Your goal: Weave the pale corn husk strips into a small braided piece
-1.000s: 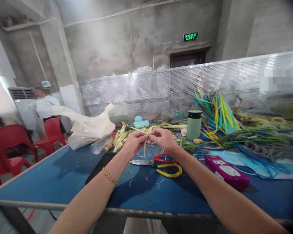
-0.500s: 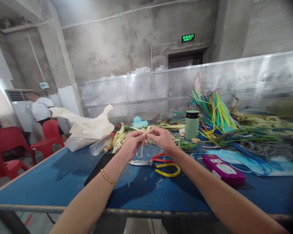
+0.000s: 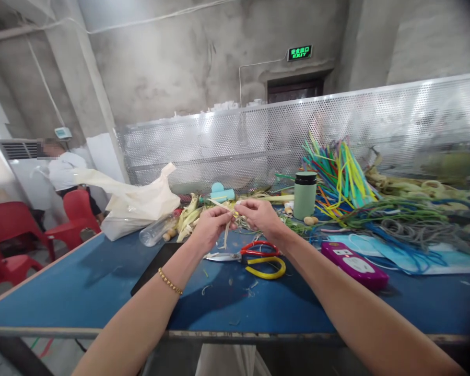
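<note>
Above the middle of the blue table, my left hand pinches a thin pale strip of corn husk. One end of the strip sticks out up and to the left; another hangs below the fingers. Close beside it on the right, my right hand is closed in a pinch, with a pale bit of the strip showing at its fingertips. The exact grip there is partly hidden. Below the hands lies a pair of scissors with one red and one yellow handle. Corn husks are heaped behind my left hand.
A white plastic bag and a clear bottle are at left, near a dark flat object. At right are a green jar, coloured strips, cords and a purple box. A person stands beyond red chairs.
My hands have drawn slightly apart, and the loop of strip that stood above the fingertips no longer shows. The whole view has shifted a little. The scissors lie as before.
</note>
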A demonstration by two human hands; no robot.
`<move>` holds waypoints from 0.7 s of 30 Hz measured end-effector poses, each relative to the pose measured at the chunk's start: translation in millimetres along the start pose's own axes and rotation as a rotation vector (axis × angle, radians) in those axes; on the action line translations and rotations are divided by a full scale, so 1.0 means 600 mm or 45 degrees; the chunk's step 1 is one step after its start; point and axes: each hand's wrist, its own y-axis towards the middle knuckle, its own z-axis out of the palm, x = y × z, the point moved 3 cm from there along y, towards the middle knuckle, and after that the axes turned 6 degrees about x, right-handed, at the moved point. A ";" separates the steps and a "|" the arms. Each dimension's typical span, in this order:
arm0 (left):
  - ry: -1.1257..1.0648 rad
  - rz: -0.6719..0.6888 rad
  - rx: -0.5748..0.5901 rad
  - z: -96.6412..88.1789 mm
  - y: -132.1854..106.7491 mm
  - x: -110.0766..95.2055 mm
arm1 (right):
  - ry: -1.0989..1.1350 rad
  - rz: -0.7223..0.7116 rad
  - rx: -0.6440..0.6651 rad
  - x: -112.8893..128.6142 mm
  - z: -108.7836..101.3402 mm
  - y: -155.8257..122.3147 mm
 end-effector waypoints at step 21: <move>0.124 -0.018 0.008 0.008 -0.001 0.007 | -0.088 -0.044 -0.080 -0.007 0.004 -0.003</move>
